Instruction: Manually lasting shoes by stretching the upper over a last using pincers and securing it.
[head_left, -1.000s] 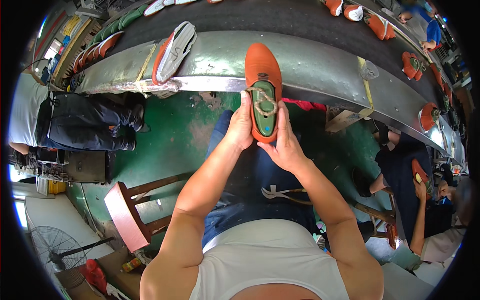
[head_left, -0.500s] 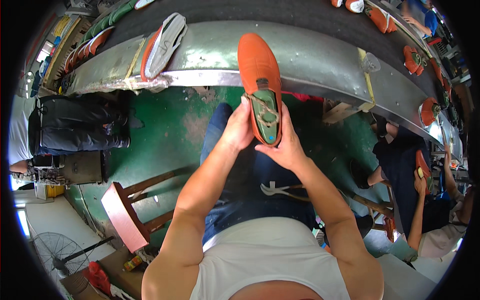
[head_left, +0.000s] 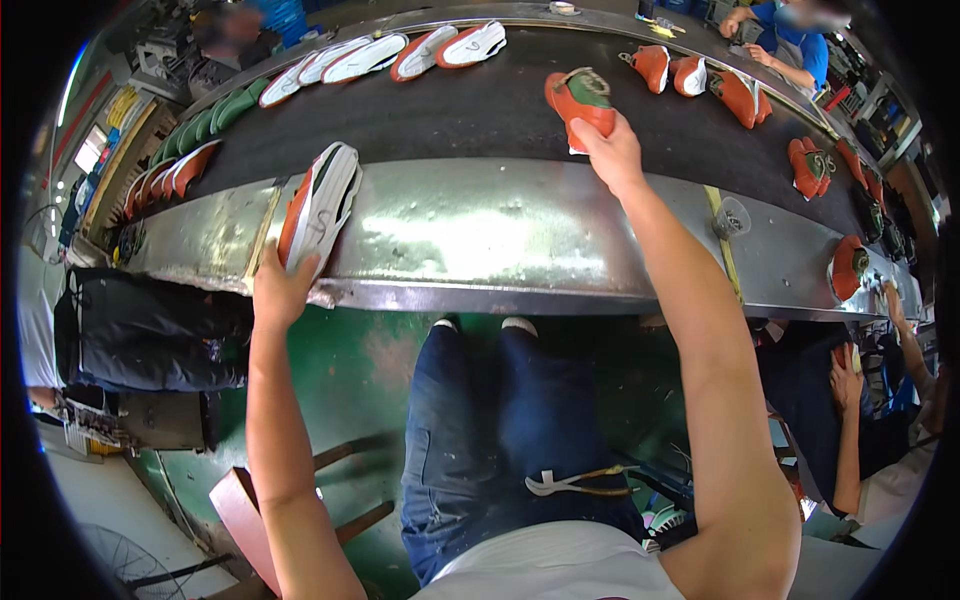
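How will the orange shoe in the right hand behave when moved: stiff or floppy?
Orange shoe: likely stiff, as a green insert fills its opening. Probably heavier than an empty shoe, given that insert's bulk. The looped cord looks soft and may flop.

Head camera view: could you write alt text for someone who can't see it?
A person's right hand holds an orange shoe with a green shoe last inside, over a dark work surface, while the left hand touches the near end of a white-and-orange shoe on the metal ledge. More shoes line the surface beyond.
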